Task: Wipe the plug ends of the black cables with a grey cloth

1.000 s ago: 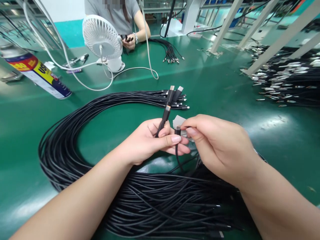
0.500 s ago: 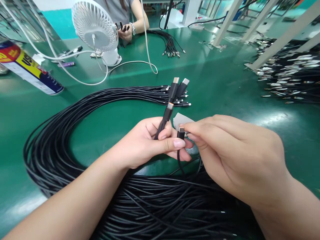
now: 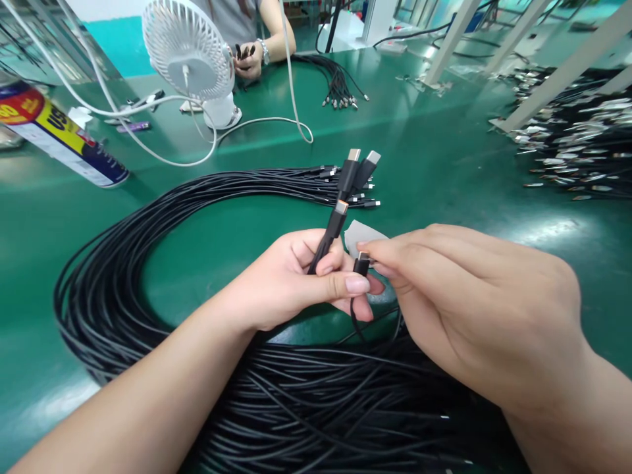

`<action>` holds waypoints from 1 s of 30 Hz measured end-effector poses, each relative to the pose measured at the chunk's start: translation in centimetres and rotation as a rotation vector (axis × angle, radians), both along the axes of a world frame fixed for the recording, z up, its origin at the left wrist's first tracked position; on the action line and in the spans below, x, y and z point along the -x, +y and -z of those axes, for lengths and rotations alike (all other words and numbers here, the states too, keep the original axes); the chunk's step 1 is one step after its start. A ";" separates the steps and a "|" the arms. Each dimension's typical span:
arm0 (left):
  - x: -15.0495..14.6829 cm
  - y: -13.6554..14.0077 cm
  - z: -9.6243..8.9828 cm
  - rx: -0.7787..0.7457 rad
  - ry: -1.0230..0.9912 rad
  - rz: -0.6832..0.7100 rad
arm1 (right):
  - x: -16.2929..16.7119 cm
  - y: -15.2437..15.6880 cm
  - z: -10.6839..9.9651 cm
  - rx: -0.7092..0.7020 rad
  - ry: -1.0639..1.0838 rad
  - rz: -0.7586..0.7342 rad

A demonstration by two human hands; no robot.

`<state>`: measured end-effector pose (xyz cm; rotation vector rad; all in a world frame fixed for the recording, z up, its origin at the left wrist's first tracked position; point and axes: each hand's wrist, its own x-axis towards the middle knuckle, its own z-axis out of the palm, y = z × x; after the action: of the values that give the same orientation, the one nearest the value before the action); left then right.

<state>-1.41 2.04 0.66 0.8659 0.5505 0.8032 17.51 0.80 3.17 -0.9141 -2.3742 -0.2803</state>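
My left hand is closed around a few black USB-C cables, whose metal plugs point up and away from me. Its thumb and fingers also pinch another USB-C plug, metal tip upward. My right hand is closed in a pinch on a small pale grey piece, cloth or paper, right at that plug's tip. Whether the right fingertips also grip the metal tip is hidden. Below both hands lies a thick heap of black cables.
A curved cable bundle lies on the green table. A white fan with a white cord and a spray can are at the left. More cables pile by posts at right. Across the table, a person's hand holds black cables.
The pinched plug leans slightly further to the right, with the pale piece still at its tip. Both hands keep their hold, and the whole view has shifted a little.
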 end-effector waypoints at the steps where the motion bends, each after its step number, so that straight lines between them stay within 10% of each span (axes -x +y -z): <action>1: 0.0 0.0 0.0 -0.003 0.004 0.001 | 0.0 0.0 0.0 -0.010 0.001 -0.002; 15: -0.1 -0.1 0.0 -0.037 0.053 -0.030 | 0.0 0.8 -0.2 0.322 0.338 0.094; 23: -0.1 -0.1 -0.1 -0.020 0.029 -0.012 | 0.7 1.1 -0.1 1.141 0.695 -0.229; 30: 0.1 -0.2 0.0 -0.001 0.015 0.035 | 0.5 1.7 -0.3 0.907 0.790 -0.046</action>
<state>-1.52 1.81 0.64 0.8811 0.5463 0.7654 17.05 2.51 3.46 -1.0622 -1.6966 1.0663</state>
